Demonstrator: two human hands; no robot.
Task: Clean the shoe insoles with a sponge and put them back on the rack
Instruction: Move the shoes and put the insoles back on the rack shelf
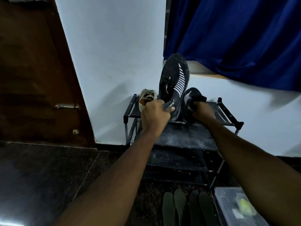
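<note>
My left hand [154,114] grips the heel of a black sneaker with white stripes [175,79], tilted toe-up above the top shelf of a black shoe rack [184,137]. My right hand [202,112] grips the heel collar of a second black sneaker [189,99] standing on that shelf. Several dark insoles [187,207] lie side by side on the floor in front of the rack. A yellow-green sponge [244,203] shows blurred inside a clear container at the lower right.
A worn beige shoe [147,98] sits at the rack's top left. The clear plastic container [234,207] stands on the dark floor, right of the insoles. A brown wooden door [37,75] is at left, a white wall behind, a blue curtain [236,38] at upper right.
</note>
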